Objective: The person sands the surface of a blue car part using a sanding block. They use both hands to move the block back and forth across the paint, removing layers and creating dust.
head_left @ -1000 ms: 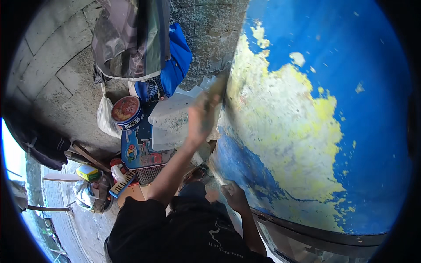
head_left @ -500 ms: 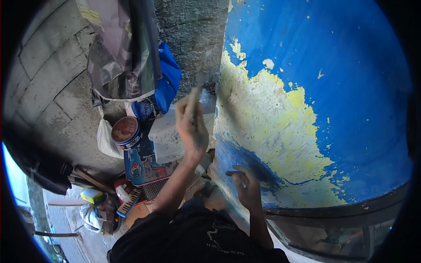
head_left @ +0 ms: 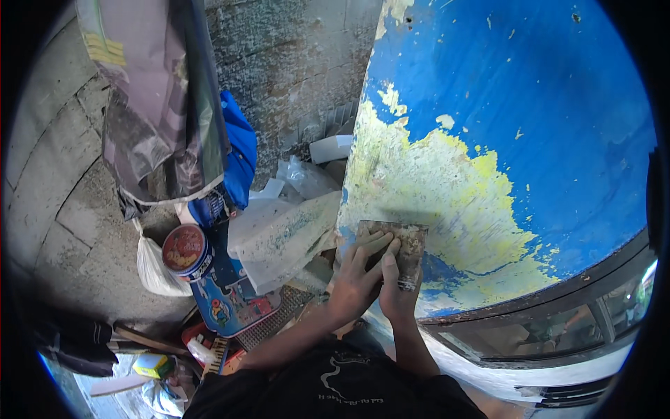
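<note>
A worn, brown, flat rectangular block (head_left: 412,244), which looks like a sanding block, lies against a large curved panel (head_left: 572,140). My left hand (head_left: 354,283) lays its fingers over the block's left part and presses it to the panel. Close beside it, my right hand (head_left: 396,293) holds the block's lower part, with finger and thumb resting on its face. Blue paint covers most of the panel. A pale bare patch (head_left: 433,174), ragged and edged with yellow, spreads around the block. The block's underside is hidden.
Left of the panel lie a clouded plastic sheet (head_left: 286,237), a round tin (head_left: 185,250) and a white bag (head_left: 157,269). A purple-grey sheet (head_left: 150,91) hangs by the rough wall (head_left: 286,70). Below the panel runs a dark-framed window (head_left: 530,332).
My left hand has come down from its raised place and brought the block onto the panel. My right hand has joined it on the block. The view has shifted slightly.
</note>
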A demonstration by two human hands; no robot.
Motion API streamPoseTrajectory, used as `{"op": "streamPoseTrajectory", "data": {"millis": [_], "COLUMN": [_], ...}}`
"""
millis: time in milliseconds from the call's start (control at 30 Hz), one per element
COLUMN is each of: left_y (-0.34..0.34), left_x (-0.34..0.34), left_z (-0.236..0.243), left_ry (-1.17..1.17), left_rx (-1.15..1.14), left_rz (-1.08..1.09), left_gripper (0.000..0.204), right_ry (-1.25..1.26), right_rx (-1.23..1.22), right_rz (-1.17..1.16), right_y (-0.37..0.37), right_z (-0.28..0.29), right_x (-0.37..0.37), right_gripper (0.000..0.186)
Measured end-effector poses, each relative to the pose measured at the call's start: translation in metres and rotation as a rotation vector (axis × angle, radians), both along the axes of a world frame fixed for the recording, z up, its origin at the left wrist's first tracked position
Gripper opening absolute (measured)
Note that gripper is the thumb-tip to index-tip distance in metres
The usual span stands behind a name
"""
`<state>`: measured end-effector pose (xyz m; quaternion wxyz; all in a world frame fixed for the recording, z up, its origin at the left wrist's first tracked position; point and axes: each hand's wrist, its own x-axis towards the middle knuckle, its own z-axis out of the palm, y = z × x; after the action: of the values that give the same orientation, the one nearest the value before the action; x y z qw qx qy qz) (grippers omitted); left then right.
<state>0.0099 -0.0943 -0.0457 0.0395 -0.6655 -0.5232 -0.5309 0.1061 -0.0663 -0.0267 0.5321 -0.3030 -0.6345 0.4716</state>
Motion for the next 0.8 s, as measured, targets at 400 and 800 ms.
{"op": "streamPoseTrajectory", "data": {"millis": [400, 800], "left_y": [0.015, 0.023], "left_x": [-0.023, -0.023], "left_z": [0.046, 0.025], "left_ry": [-0.999, -1.037], "left_rx": [-0.219, -0.098], "left_rz": [-0.453, -0.458], "left_gripper": [0.039, 0.014], "right_ry": [0.211, 0.131], "right_rx": [-0.221, 0.030], "right_rz": [-0.136, 0.405], "right_y": [0.014, 0.048], "right_z": [0.003, -0.004], "right_x": [0.023, 0.071], "right_gripper": [0.042, 0.064]}}
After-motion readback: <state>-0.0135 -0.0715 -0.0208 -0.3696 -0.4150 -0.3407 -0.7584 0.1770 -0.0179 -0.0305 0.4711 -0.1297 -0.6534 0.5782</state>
